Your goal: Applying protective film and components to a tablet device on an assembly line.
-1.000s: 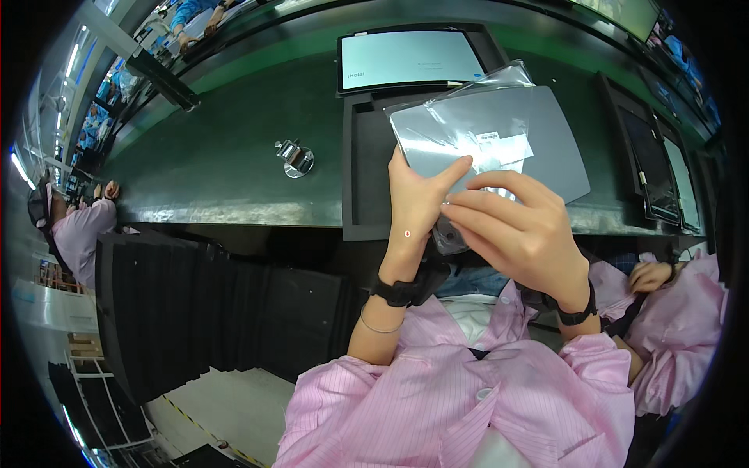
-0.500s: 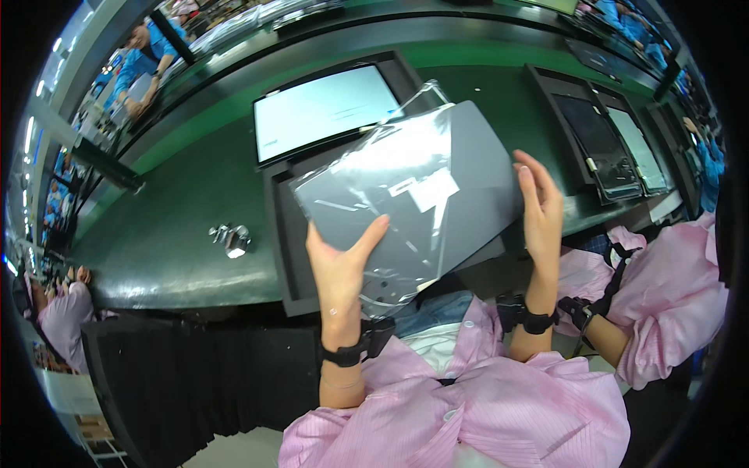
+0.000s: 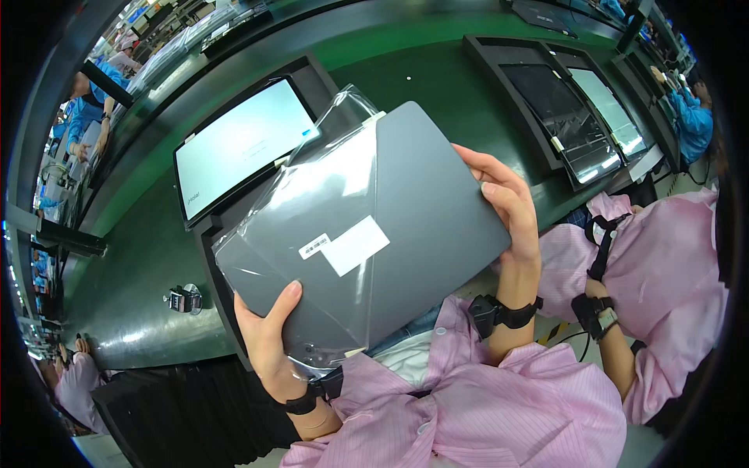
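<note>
The person holds a grey tablet (image 3: 421,210) up in front of the chest, above the green surface (image 3: 140,257). The tablet sits partly inside a clear plastic bag (image 3: 312,210) with a white label (image 3: 355,244) on it. The left hand (image 3: 269,343) grips the lower bagged corner, thumb pressed on the front, the other fingers hidden behind. The right hand (image 3: 507,207) clasps the bare right edge, fingers curled over it. Behind lies a lit tablet (image 3: 238,148) in a black tray (image 3: 207,234). A small metal clip (image 3: 183,299) rests on the surface to the left.
</note>
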### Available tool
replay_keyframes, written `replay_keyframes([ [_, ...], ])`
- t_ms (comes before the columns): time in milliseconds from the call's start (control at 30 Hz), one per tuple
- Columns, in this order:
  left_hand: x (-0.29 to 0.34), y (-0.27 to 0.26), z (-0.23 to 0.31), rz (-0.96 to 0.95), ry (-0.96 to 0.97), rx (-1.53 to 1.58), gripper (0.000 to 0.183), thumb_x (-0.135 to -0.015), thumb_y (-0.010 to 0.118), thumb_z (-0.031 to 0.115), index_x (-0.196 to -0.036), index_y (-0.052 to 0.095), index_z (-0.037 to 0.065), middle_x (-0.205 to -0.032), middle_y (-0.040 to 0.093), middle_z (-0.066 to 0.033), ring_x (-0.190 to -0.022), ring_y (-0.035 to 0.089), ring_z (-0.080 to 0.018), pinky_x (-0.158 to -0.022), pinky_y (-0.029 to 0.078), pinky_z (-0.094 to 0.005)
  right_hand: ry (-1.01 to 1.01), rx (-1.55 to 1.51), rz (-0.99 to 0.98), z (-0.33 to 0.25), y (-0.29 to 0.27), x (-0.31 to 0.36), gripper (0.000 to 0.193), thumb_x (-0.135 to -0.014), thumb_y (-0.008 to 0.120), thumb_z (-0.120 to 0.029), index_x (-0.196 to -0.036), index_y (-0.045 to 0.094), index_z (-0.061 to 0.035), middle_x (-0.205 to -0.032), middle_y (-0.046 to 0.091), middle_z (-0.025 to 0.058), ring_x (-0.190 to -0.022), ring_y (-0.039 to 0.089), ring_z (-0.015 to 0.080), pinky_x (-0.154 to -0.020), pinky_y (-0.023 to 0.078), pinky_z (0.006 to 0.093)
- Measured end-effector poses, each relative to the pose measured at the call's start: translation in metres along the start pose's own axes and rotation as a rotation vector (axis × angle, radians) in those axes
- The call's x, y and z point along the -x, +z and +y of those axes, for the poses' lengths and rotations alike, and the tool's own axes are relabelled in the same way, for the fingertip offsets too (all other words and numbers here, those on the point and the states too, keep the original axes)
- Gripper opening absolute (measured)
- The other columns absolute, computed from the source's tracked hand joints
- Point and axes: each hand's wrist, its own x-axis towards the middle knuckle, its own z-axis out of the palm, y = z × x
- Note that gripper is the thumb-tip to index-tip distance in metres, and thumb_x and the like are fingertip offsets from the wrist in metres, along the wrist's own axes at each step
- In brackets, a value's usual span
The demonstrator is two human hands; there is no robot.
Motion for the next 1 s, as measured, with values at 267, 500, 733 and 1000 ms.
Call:
replay_keyframes([
  [267,-0.005,-0.008,-0.007,0.038,-0.006,-0.153,0.052,-0.066,0.077,0.005,-0.111,0.052,-0.002,-0.095,0.059,-0.0088,-0.086,0.056,-0.0161,-0.080,0.043,-0.0276,0.097,-0.009,0.063,0.024,-0.007,-0.003,0.036,-0.082,0.052,-0.007,-0.114,0.055,0.0069,-0.068,0.055,-0.0020,-0.058,0.048,0.0015,-0.054,0.034,0.0149],
  [500,-0.004,-0.008,-0.008,0.014,0.021,-0.212,0.053,-0.063,0.078,0.003,-0.109,0.052,-0.002,-0.095,0.059,-0.0083,-0.087,0.056,-0.0163,-0.081,0.043,-0.0279,0.169,-0.049,0.294,0.025,0.004,0.001,0.021,-0.085,0.056,-0.007,-0.103,0.059,0.0042,-0.066,0.057,-0.0021,-0.053,0.046,0.0003,-0.050,0.034,0.0155],
  [733,-0.005,-0.007,-0.006,-0.028,0.014,-0.268,0.051,-0.064,0.077,0.004,-0.108,0.052,-0.002,-0.095,0.059,-0.0082,-0.086,0.056,-0.0161,-0.081,0.042,-0.0278,0.202,-0.102,0.351,0.029,-0.005,0.001,0.016,-0.088,0.057,-0.011,-0.092,0.062,0.0030,-0.058,0.054,-0.0031,-0.046,0.046,0.0007,-0.043,0.032,0.0159],
  [1000,-0.005,-0.007,-0.004,0.004,-0.009,-0.282,0.050,-0.065,0.077,0.006,-0.108,0.052,-0.002,-0.094,0.059,-0.0084,-0.085,0.056,-0.0157,-0.081,0.042,-0.0279,0.151,-0.161,0.308,0.026,0.003,0.002,0.022,-0.088,0.055,-0.011,-0.098,0.061,0.0070,-0.064,0.061,0.0038,-0.050,0.051,0.0020,-0.044,0.035,0.0152],
])
